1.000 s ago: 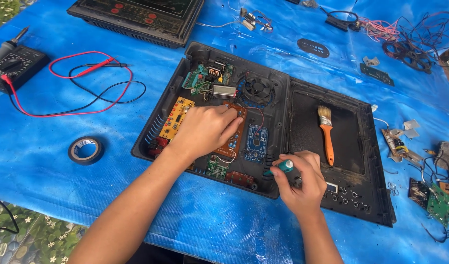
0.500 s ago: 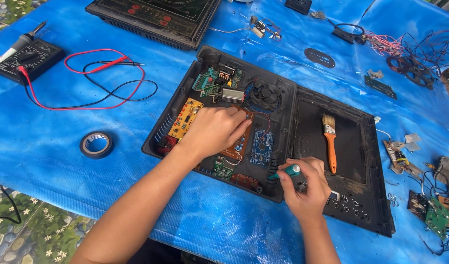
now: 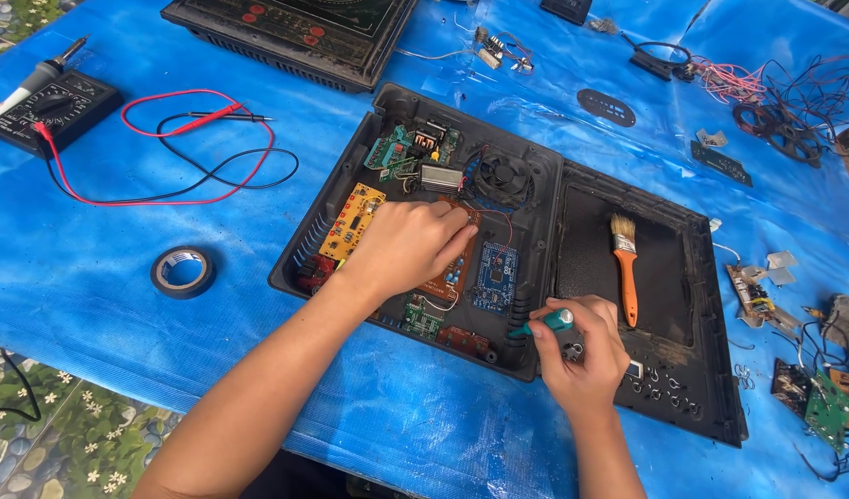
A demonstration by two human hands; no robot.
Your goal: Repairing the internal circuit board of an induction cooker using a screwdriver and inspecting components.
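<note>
An opened black appliance housing (image 3: 350, 176) lies on the blue sheet, packed with circuit boards: a yellow one (image 3: 350, 220), a green one (image 3: 392, 148), a blue one (image 3: 494, 275), plus a small black fan (image 3: 504, 176). My left hand (image 3: 406, 245) rests flat on a brown board (image 3: 454, 270) in the middle of the housing, fingers together. My right hand (image 3: 581, 351) grips a green-handled screwdriver (image 3: 544, 323) at the housing's near edge, its tip pointing left toward the boards. An orange-handled paintbrush (image 3: 625, 268) lies in the right-hand tray.
A roll of black tape (image 3: 182, 272) sits to the left. A black multimeter (image 3: 50, 109) with red and black leads (image 3: 179, 148) lies far left. Another black appliance (image 3: 295, 28) stands at the back. Loose boards (image 3: 817, 393) and wires (image 3: 775, 102) clutter the right side.
The view has shifted slightly. Both hands stay in nearly the same places, left on the boards and right holding the screwdriver at the housing's near edge.
</note>
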